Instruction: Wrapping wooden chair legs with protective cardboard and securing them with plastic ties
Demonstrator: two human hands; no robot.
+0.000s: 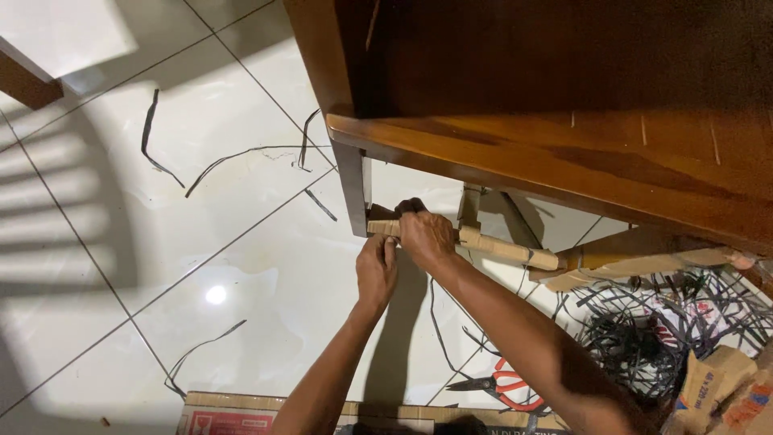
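Both hands up at the paper-wrapped rail (pixel 499 246) under the wooden table (pixel 564 161): right hand (pixel 425 235) clamped around it, left hand (pixel 376 270) pinching its wrapping just below, red-handled scissors (pixel 501 385) on the floor nearby.

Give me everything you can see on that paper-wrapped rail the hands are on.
The tan paper-wrapped wooden rail lies nearly level under the brown wooden furniture frame, tilting down to the right. Its left end meets a grey-wrapped leg. The right hand wraps over it; the left hand pinches it from below.
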